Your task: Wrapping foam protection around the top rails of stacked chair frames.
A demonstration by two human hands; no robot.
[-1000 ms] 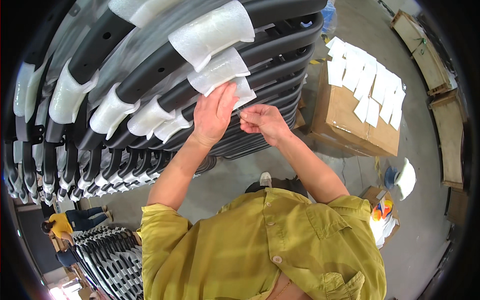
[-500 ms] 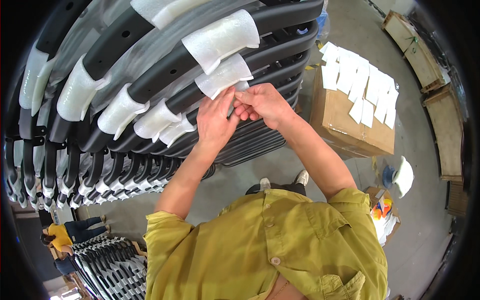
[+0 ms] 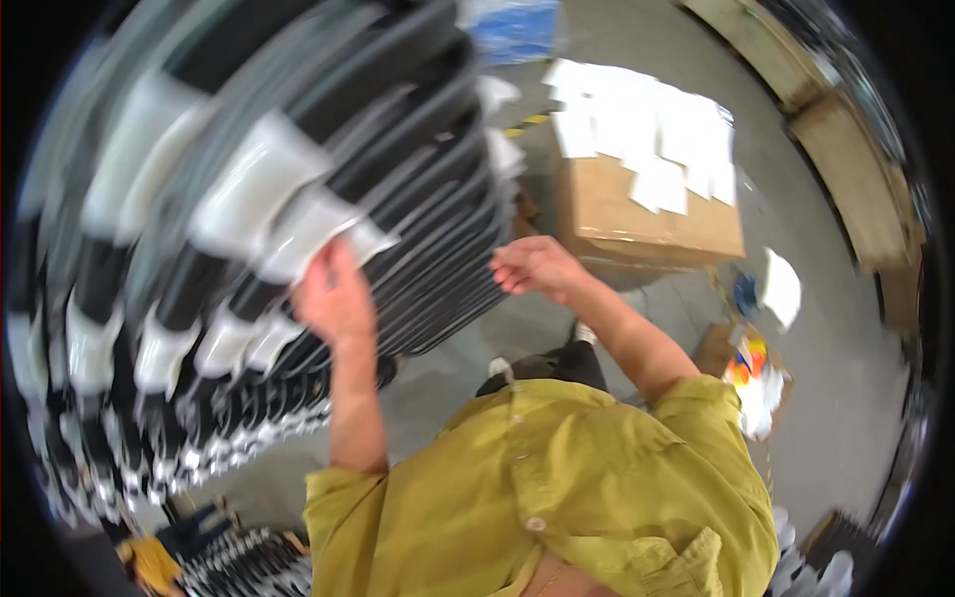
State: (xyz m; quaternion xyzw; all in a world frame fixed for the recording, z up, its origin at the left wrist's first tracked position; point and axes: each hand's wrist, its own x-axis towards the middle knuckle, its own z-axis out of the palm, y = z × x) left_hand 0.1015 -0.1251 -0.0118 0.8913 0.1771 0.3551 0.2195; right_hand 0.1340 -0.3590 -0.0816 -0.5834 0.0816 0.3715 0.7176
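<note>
A black tubular metal frame with many parallel bars leans on the left, its bars wrapped in white foam sleeves. My left hand [image 3: 336, 296] reaches up to one foam sleeve [image 3: 306, 235], its fingers stretched out and their tips against the sleeve's lower edge. My right hand [image 3: 542, 269] is held off to the right, apart from the bars [image 3: 408, 214]. Its fingers are curled, with thumb and forefinger together; whether anything small is between them is too blurred to tell. Another foam sleeve [image 3: 261, 184] lies just above and left of the left hand.
A cardboard box [image 3: 647, 234] with several white sheets [image 3: 647, 124] on top stands to the right. Behind it lies blue wrapping [image 3: 515, 30]. Wooden crates [image 3: 846, 164] line the far right. A small open carton [image 3: 721, 348] and a white stool seat [image 3: 781, 289] are nearby. Someone in yellow [image 3: 154, 565] is at lower left.
My hands were together at a foam sleeve; now they are apart. The right has drawn away from the bars, while the left remains at a sleeve. The view has turned to the right.
</note>
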